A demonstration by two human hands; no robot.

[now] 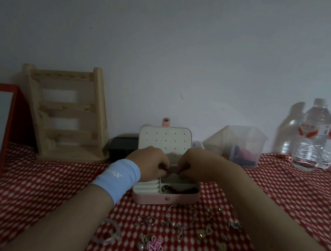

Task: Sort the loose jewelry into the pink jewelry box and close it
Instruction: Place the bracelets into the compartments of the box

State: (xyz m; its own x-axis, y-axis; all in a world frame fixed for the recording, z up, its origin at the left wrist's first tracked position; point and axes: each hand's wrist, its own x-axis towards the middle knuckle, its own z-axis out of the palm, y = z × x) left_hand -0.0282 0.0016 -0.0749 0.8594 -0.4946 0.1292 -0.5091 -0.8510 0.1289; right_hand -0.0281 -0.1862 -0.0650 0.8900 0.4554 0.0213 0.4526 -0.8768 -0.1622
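The pink jewelry box sits open at the middle of the table, its lid standing upright at the far side with the dotted cream panel facing the person. Both hands are over the far part of the tray: the left hand, with a pale blue wristband, and the right hand meet knuckle to knuckle, fingers curled downward. The dim light and the angle hide the fingertips, so I cannot tell whether they pinch a small piece or hold nothing.

The sorting looks barely started. A dark beaded piece lies in the near right compartment, and the ring rolls at the near left look bare. Most of the jewelry lies loose on the cloth just near of the box: a few rings, a pearl chain, heart charms, a pink flower ornament and a translucent band. All of that has yet to go in, and the lid has yet to be folded down and snapped
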